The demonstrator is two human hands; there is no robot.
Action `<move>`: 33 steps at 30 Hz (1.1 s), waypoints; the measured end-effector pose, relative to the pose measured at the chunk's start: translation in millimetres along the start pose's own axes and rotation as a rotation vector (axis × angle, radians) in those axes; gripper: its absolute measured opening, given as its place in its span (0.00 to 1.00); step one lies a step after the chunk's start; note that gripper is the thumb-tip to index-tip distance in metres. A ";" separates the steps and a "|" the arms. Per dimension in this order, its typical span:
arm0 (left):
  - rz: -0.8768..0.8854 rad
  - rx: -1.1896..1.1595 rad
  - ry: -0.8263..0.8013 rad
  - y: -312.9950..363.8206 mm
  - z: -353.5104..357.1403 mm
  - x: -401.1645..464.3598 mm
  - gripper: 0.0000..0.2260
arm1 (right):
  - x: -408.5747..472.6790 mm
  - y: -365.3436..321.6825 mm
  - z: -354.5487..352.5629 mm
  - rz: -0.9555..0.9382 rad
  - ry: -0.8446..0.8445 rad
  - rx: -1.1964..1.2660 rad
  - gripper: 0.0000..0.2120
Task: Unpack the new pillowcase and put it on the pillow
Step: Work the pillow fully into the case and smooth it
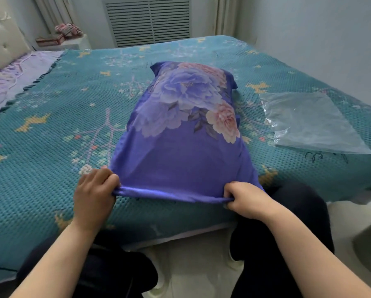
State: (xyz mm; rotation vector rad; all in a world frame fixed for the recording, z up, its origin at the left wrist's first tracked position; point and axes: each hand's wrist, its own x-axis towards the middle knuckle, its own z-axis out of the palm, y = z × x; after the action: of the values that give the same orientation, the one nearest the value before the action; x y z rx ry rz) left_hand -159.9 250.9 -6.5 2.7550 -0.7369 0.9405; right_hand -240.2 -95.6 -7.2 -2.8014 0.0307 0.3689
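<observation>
At lower centre of the frame, the left hand (94, 193) and right hand (243, 200) each clench a corner of the purple floral satin pillowcase (180, 151), which lies on the teal quilted bed (51, 125) at centre. The pillow appears covered; next, close the open hem.

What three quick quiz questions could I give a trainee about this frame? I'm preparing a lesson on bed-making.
1. True or false: both hands grip the near edge of the pillowcase.
2. Which lies to the right of the pillowcase: A) a folded towel, B) a clear plastic bag, C) a book?
3. What colour is the bedspread under it?

Key:
1. True: the left hand and the right hand each pinch the hem.
2. B, the plastic bag.
3. The bedspread is teal, with a small pattern.
</observation>
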 end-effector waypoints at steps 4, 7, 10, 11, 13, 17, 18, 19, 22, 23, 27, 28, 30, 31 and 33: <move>-0.078 0.164 -0.445 -1.0 22.1 -7.2 0.10 | 1.7 -16.3 -2.7 -0.028 -0.015 -0.094 0.07; -0.058 0.334 -0.683 13.0 9.6 16.1 0.15 | 3.5 -19.8 -0.2 -0.020 0.011 -0.121 0.05; -0.054 0.282 -0.466 41.3 -19.7 66.1 0.13 | 6.0 -18.5 -3.1 -0.002 -0.048 -0.132 0.06; -0.028 0.182 -0.251 54.3 -22.1 80.6 0.13 | 6.0 -20.0 -4.1 0.002 -0.066 -0.155 0.07; 0.003 -0.018 -0.093 81.6 -8.6 98.0 0.21 | 5.3 -23.3 -4.0 0.001 -0.089 -0.207 0.08; 0.097 -0.040 -0.464 119.5 52.2 73.0 0.39 | 1.1 -28.3 -18.9 -0.120 -0.103 0.024 0.04; 0.088 -0.039 -0.453 119.8 63.1 63.8 0.40 | -1.7 -35.1 -30.7 -0.231 0.013 0.358 0.03; 0.077 -0.040 -0.428 118.3 67.8 59.3 0.40 | -6.0 -43.7 -45.9 -0.312 0.219 0.737 0.03; 0.076 -0.049 -0.380 111.5 64.1 63.1 0.42 | 16.6 -42.2 -75.4 -0.295 0.907 0.922 0.10; 0.064 -0.045 -0.392 108.1 61.9 64.2 0.43 | 31.8 -37.2 -72.4 -0.229 0.927 0.764 0.17; -0.046 -0.075 -0.443 95.0 61.5 58.2 0.49 | 66.9 -12.4 7.1 0.300 0.525 0.367 0.47; -0.080 -0.074 -0.466 92.6 62.2 54.3 0.49 | 64.4 -7.4 21.4 0.362 0.542 0.445 0.48; -0.188 -0.091 -0.489 87.6 62.8 42.2 0.51 | 61.0 -3.4 28.3 0.420 0.614 0.609 0.49; -0.257 -0.108 -0.500 83.9 63.6 35.5 0.53 | 60.3 -3.1 25.3 0.443 0.614 0.653 0.49; -0.400 -0.178 -0.475 72.7 66.6 24.4 0.55 | 67.9 2.5 18.0 0.479 0.570 0.783 0.51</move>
State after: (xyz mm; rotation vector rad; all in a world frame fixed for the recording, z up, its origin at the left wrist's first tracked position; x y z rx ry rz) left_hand -143.1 159.1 -46.5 2.8238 -0.2753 0.1369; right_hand -179.2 -91.0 -41.9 -1.9961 0.7924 -0.3022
